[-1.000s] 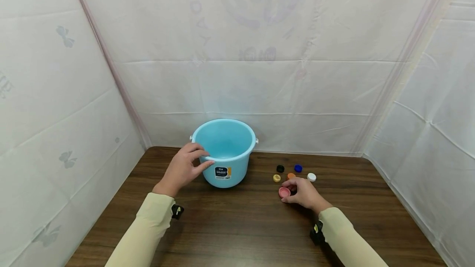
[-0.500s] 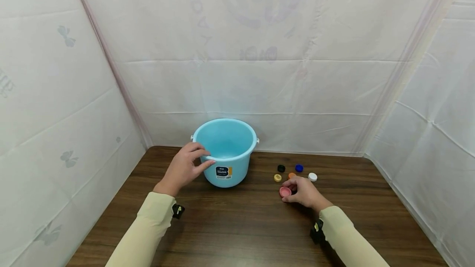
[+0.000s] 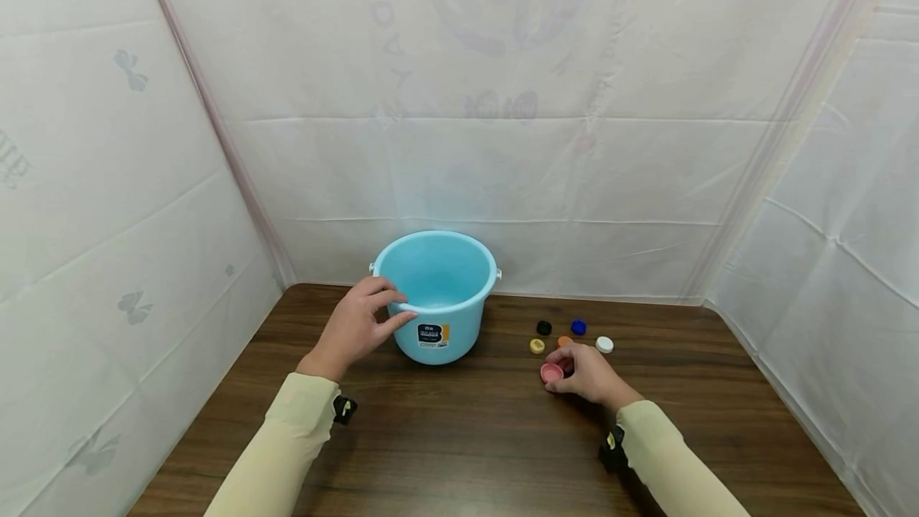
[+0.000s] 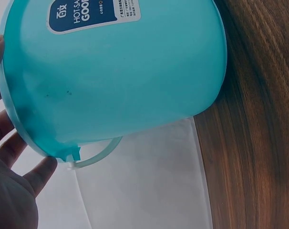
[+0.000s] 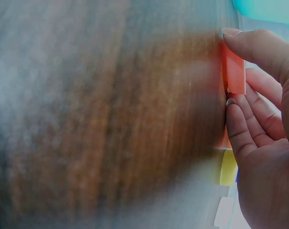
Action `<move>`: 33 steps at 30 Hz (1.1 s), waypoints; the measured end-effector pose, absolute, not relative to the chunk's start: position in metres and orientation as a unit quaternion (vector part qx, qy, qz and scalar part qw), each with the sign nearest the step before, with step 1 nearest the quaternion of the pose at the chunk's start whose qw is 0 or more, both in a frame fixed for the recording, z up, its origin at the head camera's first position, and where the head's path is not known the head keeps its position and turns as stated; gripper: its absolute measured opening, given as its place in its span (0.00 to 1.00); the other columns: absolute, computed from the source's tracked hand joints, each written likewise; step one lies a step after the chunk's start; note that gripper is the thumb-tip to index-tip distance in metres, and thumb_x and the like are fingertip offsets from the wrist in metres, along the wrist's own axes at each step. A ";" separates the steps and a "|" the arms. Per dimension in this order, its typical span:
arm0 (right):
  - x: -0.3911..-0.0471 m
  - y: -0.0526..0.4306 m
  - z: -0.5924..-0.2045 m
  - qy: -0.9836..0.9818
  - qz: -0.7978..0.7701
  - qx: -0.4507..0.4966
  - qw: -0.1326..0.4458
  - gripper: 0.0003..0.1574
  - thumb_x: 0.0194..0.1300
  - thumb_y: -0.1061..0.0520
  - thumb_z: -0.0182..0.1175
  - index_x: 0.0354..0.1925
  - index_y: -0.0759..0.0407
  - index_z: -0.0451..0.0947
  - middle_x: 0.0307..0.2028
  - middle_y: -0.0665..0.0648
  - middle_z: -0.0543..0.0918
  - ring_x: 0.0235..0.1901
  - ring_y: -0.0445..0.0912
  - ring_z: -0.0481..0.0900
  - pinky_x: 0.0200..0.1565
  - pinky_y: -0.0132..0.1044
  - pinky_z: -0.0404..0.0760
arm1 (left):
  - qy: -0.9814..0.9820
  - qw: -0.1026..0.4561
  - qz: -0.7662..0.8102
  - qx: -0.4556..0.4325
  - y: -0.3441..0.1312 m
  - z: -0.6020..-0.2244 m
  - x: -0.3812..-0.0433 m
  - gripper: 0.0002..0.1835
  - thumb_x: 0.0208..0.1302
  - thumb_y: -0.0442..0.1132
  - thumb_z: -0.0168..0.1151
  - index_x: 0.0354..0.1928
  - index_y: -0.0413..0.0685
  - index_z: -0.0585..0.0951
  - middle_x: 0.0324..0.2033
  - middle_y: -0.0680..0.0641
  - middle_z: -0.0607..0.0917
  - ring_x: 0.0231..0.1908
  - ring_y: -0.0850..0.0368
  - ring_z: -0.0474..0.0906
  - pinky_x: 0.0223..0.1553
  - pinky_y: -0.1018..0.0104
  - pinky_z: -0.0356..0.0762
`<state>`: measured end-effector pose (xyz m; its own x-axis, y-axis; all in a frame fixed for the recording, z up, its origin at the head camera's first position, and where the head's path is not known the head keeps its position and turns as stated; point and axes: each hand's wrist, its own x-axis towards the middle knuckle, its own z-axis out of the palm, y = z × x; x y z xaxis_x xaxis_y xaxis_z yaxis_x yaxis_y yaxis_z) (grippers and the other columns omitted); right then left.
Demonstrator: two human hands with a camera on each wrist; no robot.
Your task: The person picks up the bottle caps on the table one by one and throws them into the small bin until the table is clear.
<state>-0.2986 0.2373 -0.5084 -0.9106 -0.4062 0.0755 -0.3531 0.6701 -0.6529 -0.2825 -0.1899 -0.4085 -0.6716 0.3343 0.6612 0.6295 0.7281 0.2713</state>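
Both hands lie as they did a second ago: right of the frame's lower centre, the right hand (image 3: 585,375) pinches the pink cap (image 3: 551,373) low at the worktop (image 3: 459,445), while near the centre the left hand (image 3: 352,329) grips the near-left rim of the blue bucket (image 3: 463,333). Work therefore seems to be at a pause, the cap well apart from the bucket.

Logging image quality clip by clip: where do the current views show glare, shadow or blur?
Head: soft sheen on the table, shadow beside the right sleeve. Left wrist: bucket label sharp, left hand dim against the bright sheet. Right wrist: table badly out of focus under pale haze, the pink cap in the right hand clearer.
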 end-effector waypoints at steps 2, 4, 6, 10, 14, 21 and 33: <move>-0.298 0.237 -0.508 0.912 -0.349 -0.211 0.037 0.24 0.55 0.53 0.79 0.48 0.59 0.85 0.41 0.54 0.87 0.37 0.40 0.82 0.37 0.31 0.81 | -0.880 0.300 -0.245 -0.274 -0.190 -0.409 -0.283 0.13 0.57 0.49 0.78 0.38 0.50 0.89 0.39 0.52 0.83 0.43 0.56 0.76 0.44 0.55 0.83; -0.298 0.237 -0.508 0.911 -0.353 -0.208 0.037 0.24 0.55 0.53 0.79 0.49 0.59 0.85 0.42 0.53 0.86 0.37 0.41 0.82 0.37 0.31 0.81 | -0.880 0.302 -0.243 -0.275 -0.190 -0.409 -0.283 0.13 0.57 0.48 0.78 0.38 0.50 0.89 0.39 0.52 0.83 0.43 0.56 0.76 0.44 0.55 0.83; -0.298 0.236 -0.508 0.909 -0.360 -0.206 0.038 0.24 0.55 0.53 0.79 0.49 0.59 0.84 0.42 0.54 0.86 0.38 0.41 0.83 0.37 0.31 0.82 | -0.879 0.303 -0.241 -0.277 -0.190 -0.409 -0.283 0.13 0.57 0.48 0.78 0.39 0.50 0.89 0.39 0.52 0.83 0.43 0.56 0.76 0.44 0.55 0.83; -0.300 0.238 -0.508 0.905 -0.371 -0.207 0.040 0.25 0.56 0.54 0.79 0.49 0.61 0.84 0.43 0.54 0.86 0.40 0.43 0.84 0.38 0.31 0.83 | -0.879 0.305 -0.241 -0.278 -0.190 -0.409 -0.284 0.13 0.57 0.48 0.78 0.39 0.50 0.89 0.39 0.52 0.83 0.43 0.56 0.76 0.44 0.55 0.83; -0.300 0.240 -0.508 0.902 -0.375 -0.211 0.036 0.25 0.56 0.54 0.78 0.50 0.62 0.83 0.43 0.55 0.86 0.40 0.43 0.84 0.39 0.30 0.83 | -0.880 0.302 -0.242 -0.275 -0.190 -0.409 -0.284 0.13 0.57 0.50 0.78 0.39 0.50 0.89 0.39 0.52 0.83 0.44 0.56 0.76 0.45 0.55 0.84; -0.298 0.240 -0.507 0.894 -0.393 -0.215 0.024 0.25 0.56 0.54 0.78 0.50 0.61 0.83 0.43 0.54 0.86 0.41 0.44 0.84 0.42 0.31 0.83 | -0.881 0.302 -0.242 -0.271 -0.191 -0.410 -0.283 0.14 0.57 0.49 0.78 0.39 0.50 0.89 0.39 0.51 0.84 0.44 0.55 0.76 0.46 0.53 0.84; -0.297 0.240 -0.506 0.886 -0.414 -0.208 0.011 0.29 0.57 0.52 0.78 0.54 0.62 0.83 0.45 0.57 0.87 0.42 0.45 0.85 0.42 0.31 0.84 | -0.882 0.300 -0.240 -0.271 -0.190 -0.409 -0.282 0.13 0.57 0.49 0.79 0.39 0.50 0.89 0.39 0.51 0.84 0.44 0.55 0.77 0.45 0.54 0.84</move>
